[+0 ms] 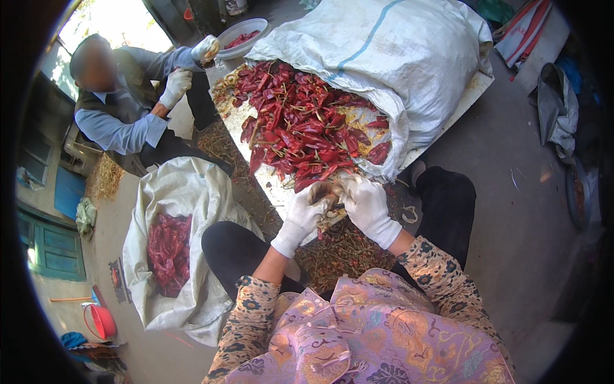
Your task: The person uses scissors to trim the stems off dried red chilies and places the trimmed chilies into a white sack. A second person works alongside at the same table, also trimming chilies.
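My left hand (305,207) and my right hand (364,199), both in white knit gloves with stained fingertips, meet at the near edge of a pale board (273,189). Their fingers are curled close together; whatever may lie between them is too small and covered to make out. Just beyond my fingertips spreads a heap of dried red chili peppers (307,129), many with stems. The heap spills from the mouth of a large white woven sack (398,62) lying on the board. Yellow seeds (357,117) are scattered among the peppers.
At left stands an open white sack (136,249) with red chili peppers (170,254) inside. Stem debris (345,254) covers the floor between my legs. Across the board's left corner sits another person (129,96) in white gloves, near a white bucket (242,36) holding peppers. A red bucket (102,321) is at lower left.
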`<state>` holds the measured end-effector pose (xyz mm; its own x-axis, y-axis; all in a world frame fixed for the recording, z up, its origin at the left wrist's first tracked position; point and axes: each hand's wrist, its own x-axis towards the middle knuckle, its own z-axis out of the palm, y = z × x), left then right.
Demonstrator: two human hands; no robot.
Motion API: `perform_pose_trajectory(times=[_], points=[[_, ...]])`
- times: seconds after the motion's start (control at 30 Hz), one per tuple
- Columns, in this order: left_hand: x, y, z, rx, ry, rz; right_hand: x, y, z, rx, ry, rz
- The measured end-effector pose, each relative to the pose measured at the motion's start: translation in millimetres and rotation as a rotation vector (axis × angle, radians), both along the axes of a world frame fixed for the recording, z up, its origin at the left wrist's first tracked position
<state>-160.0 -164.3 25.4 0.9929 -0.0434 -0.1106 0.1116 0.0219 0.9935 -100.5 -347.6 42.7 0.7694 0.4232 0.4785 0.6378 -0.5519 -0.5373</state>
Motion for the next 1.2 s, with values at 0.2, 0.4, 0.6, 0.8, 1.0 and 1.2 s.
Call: perform_pose_trajectory(times=[0.2, 0.4, 0.6, 0.8, 1.0, 1.2], points=[[-2, -6, 5, -0.112, 0.109, 0.046, 2, 2, -13, 0.376, 0.584, 0.061], [-5, -6, 5, -0.239, 0.09, 0.091, 6, 1, -20, 0.957, 1.382, 0.138], [-2, -6, 6, -0.345, 0.051, 0.088, 5, -4, -11, 1.204, 1.573, 0.196], [3, -10, 9, -0.344, 0.131, 0.153, 24, 6, -18, 0.575, 0.907, 0.202], [4, -1, 7, -0.314, 0.132, 0.249, 27, 5, -22, 0.499, 0.72, 0.163], [7, 38, 10, -0.534, 0.009, 0.608, 12, -1, -25, -0.624, 0.154, 0.16]])
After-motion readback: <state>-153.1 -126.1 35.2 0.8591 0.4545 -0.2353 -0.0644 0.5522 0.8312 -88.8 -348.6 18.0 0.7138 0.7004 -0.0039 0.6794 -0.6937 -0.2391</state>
